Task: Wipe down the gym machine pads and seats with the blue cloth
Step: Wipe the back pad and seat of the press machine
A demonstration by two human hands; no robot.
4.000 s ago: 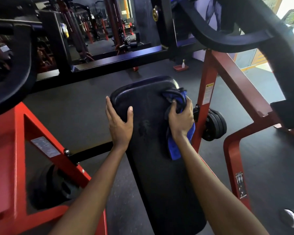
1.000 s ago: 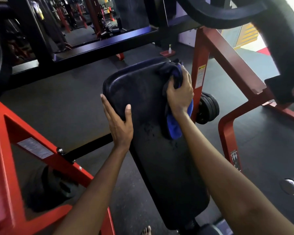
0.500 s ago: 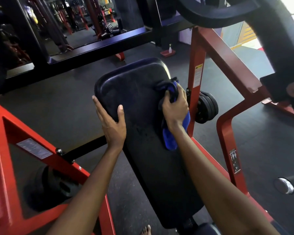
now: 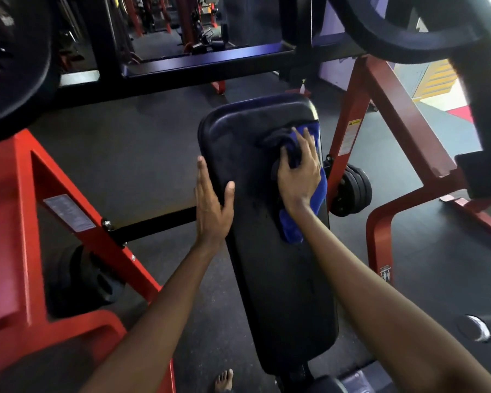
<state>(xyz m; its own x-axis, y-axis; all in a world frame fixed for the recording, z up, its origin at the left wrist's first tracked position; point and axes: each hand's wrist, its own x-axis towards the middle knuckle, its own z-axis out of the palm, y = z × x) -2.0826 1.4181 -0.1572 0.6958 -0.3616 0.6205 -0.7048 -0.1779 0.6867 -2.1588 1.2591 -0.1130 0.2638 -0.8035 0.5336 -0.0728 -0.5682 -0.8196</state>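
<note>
Head view, the only one supplied. The long black pad (image 4: 267, 251) runs from 12 to 6 o'clock through the middle of the frame, between the arms of the red frame (image 4: 403, 114).

The blue cloth (image 4: 294, 228) lies on the pad face at about 1 o'clock, close to the right edge. The right hand (image 4: 298, 177) has its fingers curled into the bunched upper part and presses it to the pad; a loose tail trails toward 6 o'clock. The left hand (image 4: 213, 205) lies flat on the pad's 9 o'clock edge, fingers straight, thumb on the face, holding nothing.

Progress, as a judgement: wiping is under way on the upper right of this pad. The lower half, and any seat cushion at 6 o'clock, appear to remain. No clear wiped-versus-unwiped boundary can be made out.

Condition: the pad is smooth and slightly glossy, with faint dull smudging near centre. The cloth is bright blue, darker where bunched
</note>
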